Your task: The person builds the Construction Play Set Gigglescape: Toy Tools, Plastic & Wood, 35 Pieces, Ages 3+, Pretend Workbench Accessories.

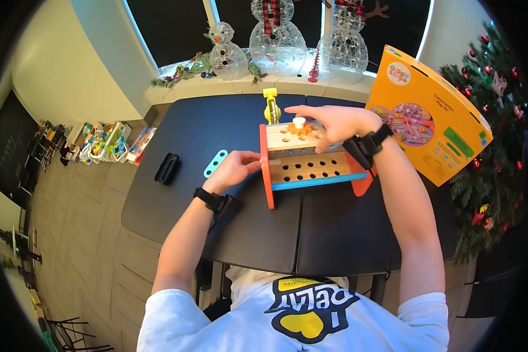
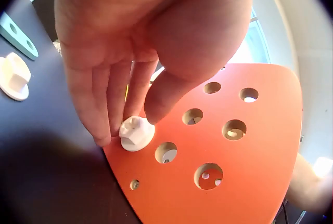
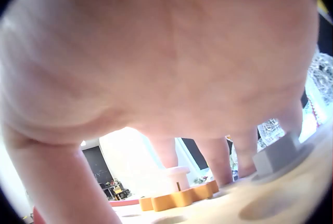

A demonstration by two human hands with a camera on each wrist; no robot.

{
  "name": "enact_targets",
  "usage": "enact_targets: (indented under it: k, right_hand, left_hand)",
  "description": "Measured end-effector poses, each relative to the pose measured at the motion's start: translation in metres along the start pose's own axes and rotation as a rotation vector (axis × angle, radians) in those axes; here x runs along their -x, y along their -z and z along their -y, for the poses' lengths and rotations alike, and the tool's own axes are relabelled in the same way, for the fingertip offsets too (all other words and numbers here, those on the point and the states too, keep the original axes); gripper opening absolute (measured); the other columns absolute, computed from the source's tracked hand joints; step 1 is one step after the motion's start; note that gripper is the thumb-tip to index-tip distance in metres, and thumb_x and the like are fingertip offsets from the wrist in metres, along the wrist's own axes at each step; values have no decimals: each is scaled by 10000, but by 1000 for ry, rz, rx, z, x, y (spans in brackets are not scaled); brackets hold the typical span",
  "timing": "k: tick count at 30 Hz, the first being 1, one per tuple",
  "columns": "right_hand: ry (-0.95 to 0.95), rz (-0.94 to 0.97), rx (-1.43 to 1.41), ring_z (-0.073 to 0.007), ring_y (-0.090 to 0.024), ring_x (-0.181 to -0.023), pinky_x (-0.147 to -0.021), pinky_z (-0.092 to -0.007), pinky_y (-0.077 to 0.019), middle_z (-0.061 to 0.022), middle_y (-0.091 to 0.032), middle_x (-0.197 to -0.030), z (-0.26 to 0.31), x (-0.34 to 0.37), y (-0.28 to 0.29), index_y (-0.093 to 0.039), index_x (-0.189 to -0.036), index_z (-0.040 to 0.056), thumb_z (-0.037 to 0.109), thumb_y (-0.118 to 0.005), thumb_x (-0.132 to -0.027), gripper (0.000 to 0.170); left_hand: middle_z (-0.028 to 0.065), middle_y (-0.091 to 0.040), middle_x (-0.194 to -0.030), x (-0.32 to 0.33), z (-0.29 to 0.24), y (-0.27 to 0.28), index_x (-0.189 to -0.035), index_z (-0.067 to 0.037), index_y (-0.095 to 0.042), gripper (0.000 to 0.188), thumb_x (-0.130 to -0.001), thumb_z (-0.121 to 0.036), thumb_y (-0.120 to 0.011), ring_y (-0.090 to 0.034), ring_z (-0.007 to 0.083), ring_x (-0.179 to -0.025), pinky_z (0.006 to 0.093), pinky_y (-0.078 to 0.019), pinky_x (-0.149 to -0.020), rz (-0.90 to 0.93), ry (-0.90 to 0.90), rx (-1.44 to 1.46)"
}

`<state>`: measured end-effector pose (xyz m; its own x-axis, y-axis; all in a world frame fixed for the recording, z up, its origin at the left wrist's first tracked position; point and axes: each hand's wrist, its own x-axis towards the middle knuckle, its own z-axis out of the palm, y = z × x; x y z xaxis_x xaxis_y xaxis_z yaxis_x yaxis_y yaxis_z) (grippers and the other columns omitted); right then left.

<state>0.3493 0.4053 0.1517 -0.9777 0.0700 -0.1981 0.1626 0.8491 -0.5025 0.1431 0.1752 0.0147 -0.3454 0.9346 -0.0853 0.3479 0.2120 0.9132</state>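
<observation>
A toy workbench with a wooden top, red side panels [image 2: 250,172] and a blue front edge [image 1: 311,180] stands on the table. At its left panel, my left hand [image 1: 236,169] pinches a white plastic bolt [image 2: 137,133], whose faceted head shows against the red wood. My right hand [image 1: 341,124] lies over the benchtop, palm down, fingers reaching past an orange gear [image 1: 302,131] topped by a white knob [image 1: 299,122]. In the right wrist view, a grey block-headed piece [image 3: 278,156] sits on the top beside the fingertips. A yellow-green toy piece [image 1: 271,108] rises behind the bench.
On the black table [image 1: 176,217] lie a teal strip with holes [image 1: 216,164], a black case [image 1: 167,169] and another white bolt [image 2: 15,76]. A large orange box [image 1: 434,117] stands at the right, before a decorated tree [image 1: 498,176]. Wire snowmen [image 1: 276,38] line the windowsill.
</observation>
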Motion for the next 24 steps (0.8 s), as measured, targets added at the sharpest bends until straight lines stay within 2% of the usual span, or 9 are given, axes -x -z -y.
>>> enact_targets:
  k: [1, 5, 7, 8, 11, 14, 17, 20, 24]
  right_hand:
    - [71, -82, 40, -362, -509, -1404, -1182, -432, -407, -229, -528, -1509, -5, 5, -4, -276, -1652, 180, 115, -887, -697, 1136]
    - [190, -429, 148, -374, -465, -1437, -1207, -445, -378, -194, -510, -1536, 12, 30, -22, -383, -1603, 141, 158, -802, -815, 893]
    - [240, -588, 145, -375, -488, -1407, -1199, -448, -385, -164, -555, -1476, 26, 40, -32, -524, -1493, 107, 126, -762, -851, 685]
    - [288, -595, 163, -371, -497, -1395, -1197, -454, -387, -163, -568, -1449, 30, 42, -35, -550, -1457, 98, 120, -759, -854, 639]
    - [442, -654, 226, -347, -556, -1315, -1181, -485, -404, -153, -629, -1319, 39, 45, -49, -656, -1276, 54, 73, -742, -862, 423]
    - [523, -673, 209, -338, -598, -1249, -1174, -493, -415, -144, -662, -1256, 37, 41, -67, -673, -1232, 43, 57, -741, -857, 382]
    - [498, -710, 143, -354, -652, -1133, -1085, -478, -472, -152, -692, -1174, 39, 42, -77, -693, -1146, 30, 70, -733, -867, 284]
    - [460, -718, 96, -364, -669, -1089, -1024, -465, -507, -159, -693, -1164, 41, 44, -83, -697, -1147, 31, 74, -729, -875, 277]
    - [461, -808, 44, -320, -684, -1089, -990, -412, -537, -150, -701, -1168, 50, 44, -91, -696, -1238, 24, 34, -747, -869, 372]
  left_hand:
    - [133, -776, -1100, 5, -2, 3, -1236, 21, -730, 298, -991, -142, -686, -724, 210, -981, 342, -558, -905, -2, -47, 14]
    - [198, -754, -1119, 12, 6, 32, -1232, -25, -735, 374, -893, -182, -760, -721, 333, -1043, 391, -567, -932, -143, 15, -495]
    - [187, -750, -1033, 19, 23, 43, -1178, -18, -744, 345, -872, -175, -767, -718, 349, -993, 414, -569, -906, -150, -204, -746]
    - [181, -749, -990, 20, 29, 46, -1151, -14, -748, 331, -861, -171, -771, -716, 357, -968, 426, -570, -893, -152, -317, -870]
    - [182, -725, -925, 24, 40, 43, -1067, -28, -758, 261, -841, -156, -775, -695, 390, -936, 463, -562, -868, -50, -244, -840]
    - [182, -738, -1001, 25, 35, 39, -1067, -29, -756, 263, -847, -172, -778, -708, 393, -943, 452, -583, -860, -24, -147, -925]
    - [190, -740, -993, 27, 25, 37, -1044, -14, -751, 242, -841, -144, -769, -704, 408, -959, 462, -583, -859, -34, -60, -915]
    - [192, -744, -982, 37, 3, 35, -1048, 0, -743, 235, -840, -105, -766, -727, 353, -948, 424, -603, -842, -146, -149, -830]
    - [82, -729, -973, 48, -42, 27, -1043, 14, -735, 162, -889, -35, -739, -708, 198, -862, 326, -588, -801, -395, -294, -194]
